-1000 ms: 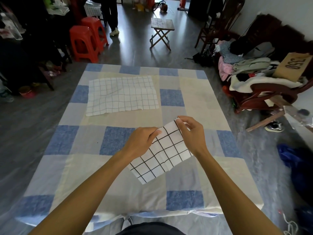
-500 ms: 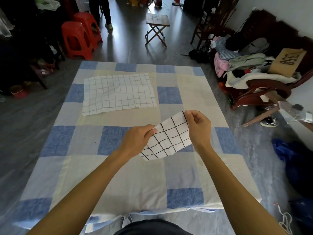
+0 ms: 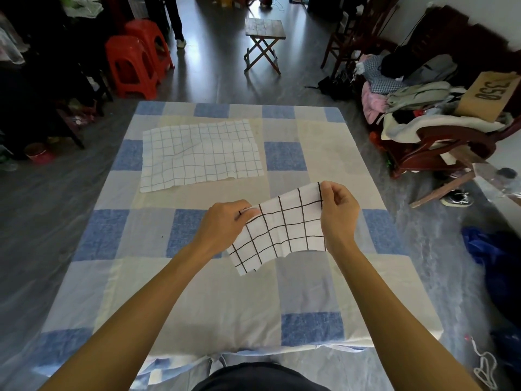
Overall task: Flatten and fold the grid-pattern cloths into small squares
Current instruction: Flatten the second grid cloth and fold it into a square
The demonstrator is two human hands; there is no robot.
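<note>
- Grey floorboards surround a table draped in a patchwork sheet of blue, grey and cream squares (image 3: 197,294), seen from the head camera looking down along both bare forearms.
- Above the middle of the sheet, a small white cloth with a bold black grid (image 3: 284,230) is held up off the surface, stretched between the two hands and sagging at its lower edge.
- The left hand (image 3: 222,228) pinches the cloth's upper left corner, fingers curled.
- The right hand (image 3: 338,213) grips the upper right corner, thumb and fingers closed on the edge.
- Farther back and to the left, a larger white cloth with a thin dark grid (image 3: 200,153) lies spread and slightly wrinkled on the sheet.
- Beyond the table stand two red plastic stools (image 3: 132,66) and a small wooden folding stool (image 3: 263,28).
- At the right, a dark wooden chair (image 3: 439,145) carries heaped clothes.
</note>
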